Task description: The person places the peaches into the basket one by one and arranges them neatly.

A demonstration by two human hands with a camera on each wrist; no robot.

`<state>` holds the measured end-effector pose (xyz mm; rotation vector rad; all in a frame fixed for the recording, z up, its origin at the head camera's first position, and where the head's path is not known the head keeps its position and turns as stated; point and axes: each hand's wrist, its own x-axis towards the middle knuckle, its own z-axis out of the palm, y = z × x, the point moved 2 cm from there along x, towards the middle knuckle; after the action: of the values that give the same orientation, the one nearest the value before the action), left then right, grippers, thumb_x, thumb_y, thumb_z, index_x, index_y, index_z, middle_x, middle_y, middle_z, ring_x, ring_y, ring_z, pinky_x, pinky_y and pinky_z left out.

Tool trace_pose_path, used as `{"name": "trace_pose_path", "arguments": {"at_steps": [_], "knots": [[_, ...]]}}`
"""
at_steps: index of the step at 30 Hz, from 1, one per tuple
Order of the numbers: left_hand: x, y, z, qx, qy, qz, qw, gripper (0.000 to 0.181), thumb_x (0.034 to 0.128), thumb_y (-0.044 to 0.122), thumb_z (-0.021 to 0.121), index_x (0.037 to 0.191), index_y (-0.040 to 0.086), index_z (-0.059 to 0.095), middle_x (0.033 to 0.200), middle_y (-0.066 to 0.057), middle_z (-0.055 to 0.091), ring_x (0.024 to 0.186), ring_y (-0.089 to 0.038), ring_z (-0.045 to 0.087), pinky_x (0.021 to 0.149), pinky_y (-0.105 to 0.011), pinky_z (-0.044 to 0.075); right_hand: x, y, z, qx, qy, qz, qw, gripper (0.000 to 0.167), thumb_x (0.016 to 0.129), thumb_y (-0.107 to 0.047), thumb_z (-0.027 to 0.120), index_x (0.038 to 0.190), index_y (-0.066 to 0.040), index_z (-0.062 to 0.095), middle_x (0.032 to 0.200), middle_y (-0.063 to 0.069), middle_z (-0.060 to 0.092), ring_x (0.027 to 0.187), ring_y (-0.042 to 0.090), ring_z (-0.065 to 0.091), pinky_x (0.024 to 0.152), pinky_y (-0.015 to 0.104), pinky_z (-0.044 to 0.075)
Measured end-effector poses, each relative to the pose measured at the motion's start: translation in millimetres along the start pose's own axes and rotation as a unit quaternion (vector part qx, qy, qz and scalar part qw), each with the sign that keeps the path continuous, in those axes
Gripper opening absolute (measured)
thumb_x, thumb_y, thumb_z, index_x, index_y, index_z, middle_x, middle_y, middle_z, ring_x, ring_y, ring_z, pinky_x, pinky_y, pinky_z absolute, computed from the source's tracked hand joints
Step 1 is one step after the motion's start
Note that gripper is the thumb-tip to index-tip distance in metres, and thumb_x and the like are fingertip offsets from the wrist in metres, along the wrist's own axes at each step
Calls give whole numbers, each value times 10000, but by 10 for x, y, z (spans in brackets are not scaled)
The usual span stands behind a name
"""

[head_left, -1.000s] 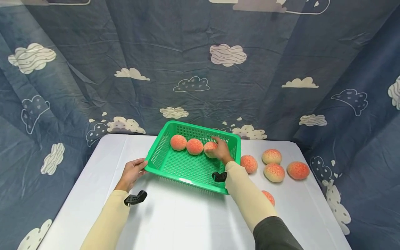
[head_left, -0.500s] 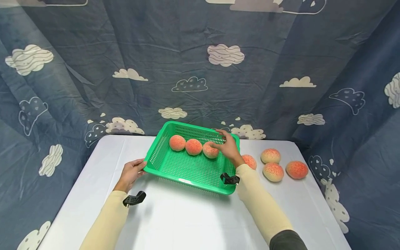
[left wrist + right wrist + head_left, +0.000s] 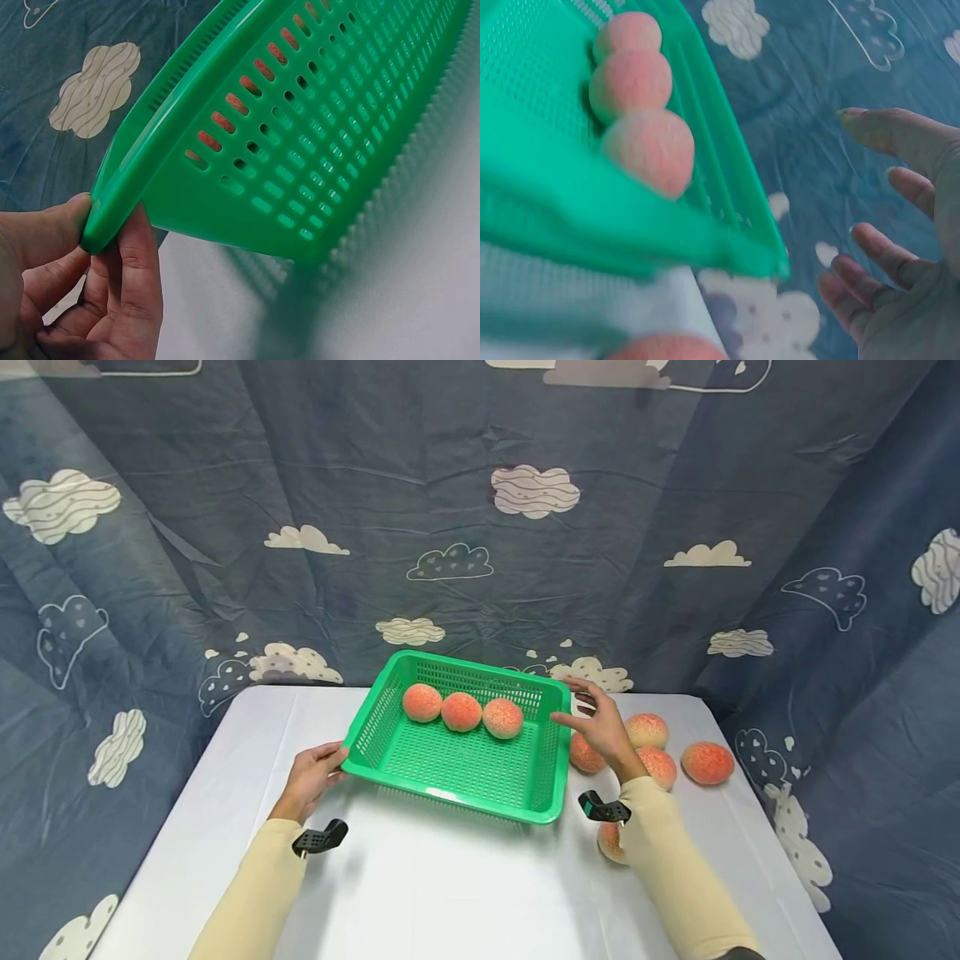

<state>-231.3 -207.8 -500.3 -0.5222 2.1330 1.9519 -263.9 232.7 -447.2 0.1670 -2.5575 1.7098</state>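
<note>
Head view: basket (image 3: 465, 764) by table's (image 3: 420, 893) far edge, three peaches (image 3: 461, 712) inside along its far side. My worry: sharp tug by left hand (image 3: 307, 781) could set those rolling; low swing of right hand (image 3: 603, 727) could knock loose peaches (image 3: 707, 763) off table's right edge.

Left wrist view: left fingers and thumb pinch basket rim at near-left corner.

Right wrist view: right fingers spread wide, holding nothing, apart from rim.
</note>
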Motion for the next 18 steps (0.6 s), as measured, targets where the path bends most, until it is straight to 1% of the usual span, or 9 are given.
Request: {"name": "trace_pose_path", "arguments": {"at_steps": [4, 6, 10, 13, 18], "knots": [[-2, -5, 8, 1, -17, 7, 10000, 440, 1006, 121, 526, 1376, -97, 433, 1149, -137, 563, 823, -59, 577, 745, -197, 539, -102, 129, -204, -63, 264, 25, 9996, 684, 845, -127, 760, 1431, -50, 416, 1459, 186, 382, 1343, 386, 340, 1107, 503, 299], [-2, -5, 9, 24, -21, 21, 10000, 441, 1007, 122, 524, 1376, -99, 432, 1154, -138, 562, 824, -59, 577, 745, -198, 538, -160, 190, -310, -180, 450, 88, 9988, 692, 843, -129, 762, 1433, -41, 411, 1466, 184, 380, 1345, 391, 341, 1110, 509, 295], [-5, 2, 7, 53, -15, 17, 10000, 444, 1009, 131, 520, 1379, -96, 429, 1168, -141, 556, 831, -58, 575, 785, -222, 541, -276, 341, -506, -300, 829, 251, 9958, 686, 839, -129, 763, 1429, -43, 422, 1450, 191, 403, 1329, 381, 357, 1109, 519, 285], [-5, 1, 6, 44, -4, 1, 10000, 447, 1009, 130, 519, 1381, -101, 424, 1171, -143, 552, 830, -58, 574, 835, -263, 541, -358, 484, -628, -198, 1048, 410, 9934, 680, 837, -143, 768, 1423, -50, 435, 1437, 181, 415, 1315, 356, 360, 1107, 518, 277], [-4, -1, 9, 38, 9, 3, 10000, 447, 1008, 131, 523, 1379, -100, 427, 1162, -137, 553, 824, -55, 574, 844, -274, 540, -515, 726, -788, -111, 1342, 662, 9887, 681, 830, -134, 776, 1421, -61, 444, 1426, 174, 417, 1312, 328, 346, 1096, 530, 288]]}}
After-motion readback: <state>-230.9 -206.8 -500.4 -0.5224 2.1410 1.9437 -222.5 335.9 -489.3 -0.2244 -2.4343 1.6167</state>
